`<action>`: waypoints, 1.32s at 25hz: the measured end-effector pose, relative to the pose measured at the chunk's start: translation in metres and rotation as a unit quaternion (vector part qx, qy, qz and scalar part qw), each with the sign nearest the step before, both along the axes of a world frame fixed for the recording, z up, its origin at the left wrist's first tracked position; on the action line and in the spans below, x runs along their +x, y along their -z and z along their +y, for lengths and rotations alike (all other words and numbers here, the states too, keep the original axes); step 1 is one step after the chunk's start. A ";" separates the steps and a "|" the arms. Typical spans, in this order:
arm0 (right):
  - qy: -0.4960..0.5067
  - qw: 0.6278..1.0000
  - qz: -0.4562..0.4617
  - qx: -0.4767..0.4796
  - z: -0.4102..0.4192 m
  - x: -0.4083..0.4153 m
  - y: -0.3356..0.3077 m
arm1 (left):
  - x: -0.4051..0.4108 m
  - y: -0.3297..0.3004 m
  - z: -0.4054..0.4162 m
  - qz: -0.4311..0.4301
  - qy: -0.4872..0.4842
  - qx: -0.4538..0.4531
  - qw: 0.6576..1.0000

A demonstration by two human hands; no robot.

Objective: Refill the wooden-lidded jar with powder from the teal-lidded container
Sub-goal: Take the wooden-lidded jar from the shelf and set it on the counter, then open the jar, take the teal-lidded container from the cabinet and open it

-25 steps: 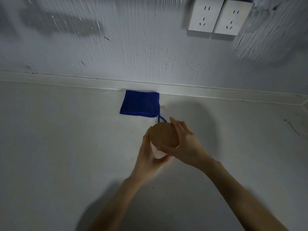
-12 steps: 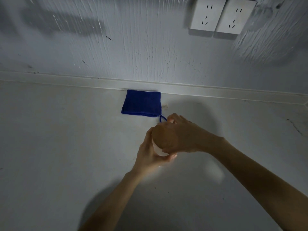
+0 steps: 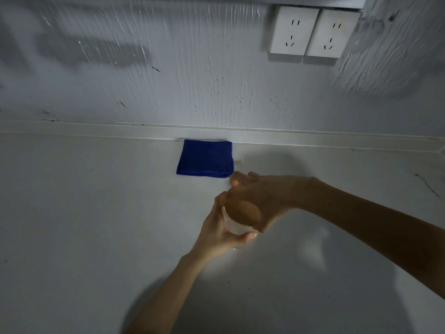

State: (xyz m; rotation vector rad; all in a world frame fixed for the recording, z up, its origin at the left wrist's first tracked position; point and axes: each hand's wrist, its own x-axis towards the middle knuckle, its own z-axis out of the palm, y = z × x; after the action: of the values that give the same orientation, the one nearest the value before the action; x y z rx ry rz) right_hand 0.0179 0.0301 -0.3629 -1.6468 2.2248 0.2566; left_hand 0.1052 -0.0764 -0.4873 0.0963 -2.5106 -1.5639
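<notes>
A pale, frosted jar (image 3: 235, 225) stands at the middle of the white counter (image 3: 84, 213), capped by a round wooden lid (image 3: 243, 210). My left hand (image 3: 218, 233) wraps the jar's body from the left and below. My right hand (image 3: 262, 196) comes in from the right and grips the wooden lid from above, fingers curled over its far rim. The teal-lidded container is not in view.
A folded dark blue cloth (image 3: 206, 161) lies against the wall ledge just behind the jar. Two white wall sockets (image 3: 310, 32) sit high on the textured wall at the upper right. Shadows of my arms fall on the counter in front.
My right hand has turned from holding the lid at its near side to lying over the top of it, wrist swung to the right. The left hand has kept its hold on the jar.
</notes>
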 end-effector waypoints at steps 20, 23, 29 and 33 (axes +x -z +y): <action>0.507 0.733 -0.067 -0.448 0.132 0.021 0.150 | 0.005 0.001 -0.005 -0.063 0.037 0.092 0.993; 0.514 0.758 -0.037 -0.400 0.135 0.031 0.159 | 0.007 0.000 -0.005 -0.069 0.035 0.097 0.992; 0.509 0.795 -0.015 -0.330 0.142 0.041 0.166 | 0.010 0.001 -0.004 -0.063 0.033 0.090 0.993; 0.497 0.811 -0.006 -0.308 0.143 0.040 0.169 | 0.013 -0.001 -0.003 -0.046 0.029 0.061 0.997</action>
State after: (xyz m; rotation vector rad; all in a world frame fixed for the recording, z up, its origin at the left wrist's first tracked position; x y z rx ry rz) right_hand 0.0583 0.1728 -0.5320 -0.4280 2.9692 -0.8132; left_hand 0.1184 -0.0791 -0.4862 0.1145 -2.5060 -1.7748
